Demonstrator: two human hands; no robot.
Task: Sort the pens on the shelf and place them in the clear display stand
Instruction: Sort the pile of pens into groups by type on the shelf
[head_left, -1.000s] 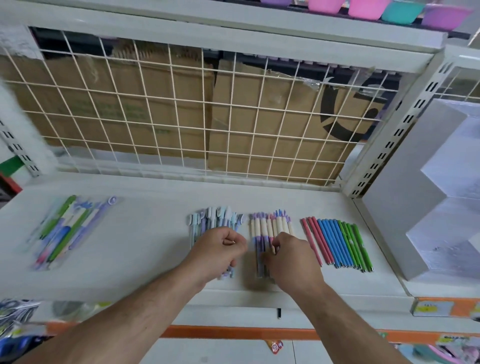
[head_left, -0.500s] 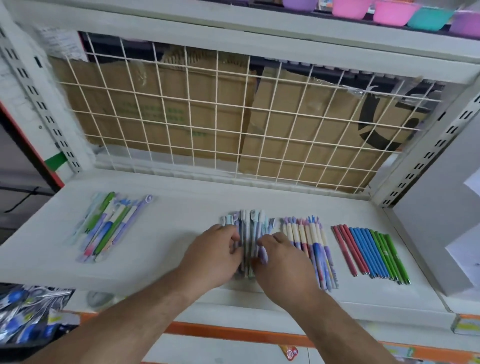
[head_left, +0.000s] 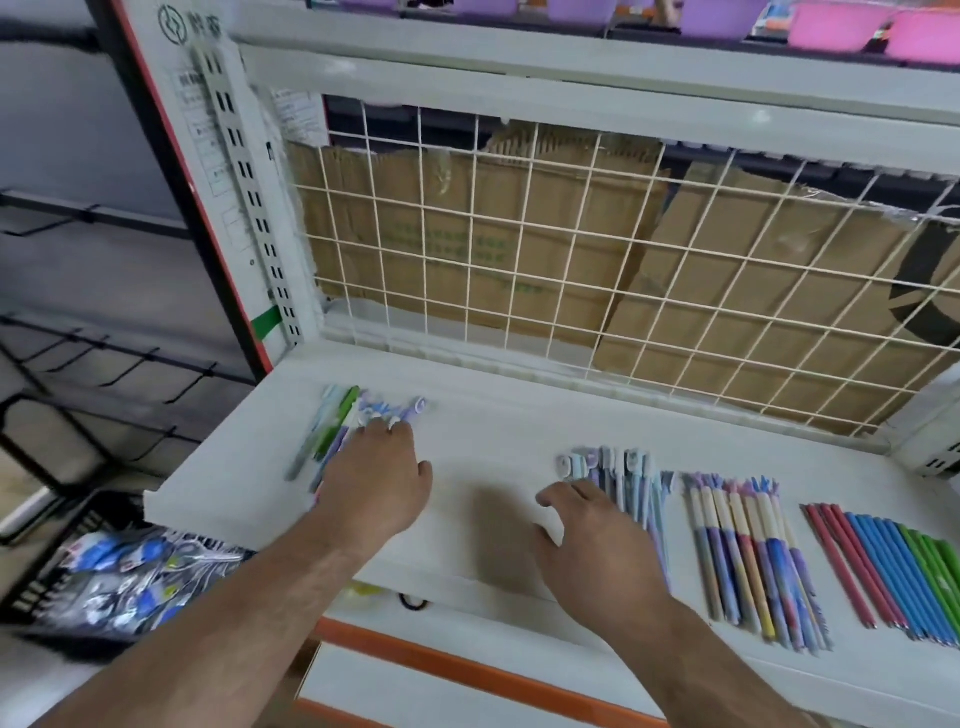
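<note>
Left hand (head_left: 376, 483) on loose mixed pens (head_left: 337, 421) at 9 o'clock end of shelf (head_left: 483, 441), fingers stretched flat over them, nothing pinched that I can see. Right hand (head_left: 597, 551) loosely spread, empty, resting against pale-blue row (head_left: 623, 478). Mixed pens run 1-to-7 o'clock, ends poking out at 12 beyond left fingers. From right hand they lie at 10 o'clock, well apart, so left hand nearer for next pick (my guess). Toward 3 o'clock: purple-pink row (head_left: 753, 561), then red-blue-green row (head_left: 893, 566). Clear stand not in view.

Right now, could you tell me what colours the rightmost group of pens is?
The rightmost pens are red, blue and green, seen in the head view.
</note>
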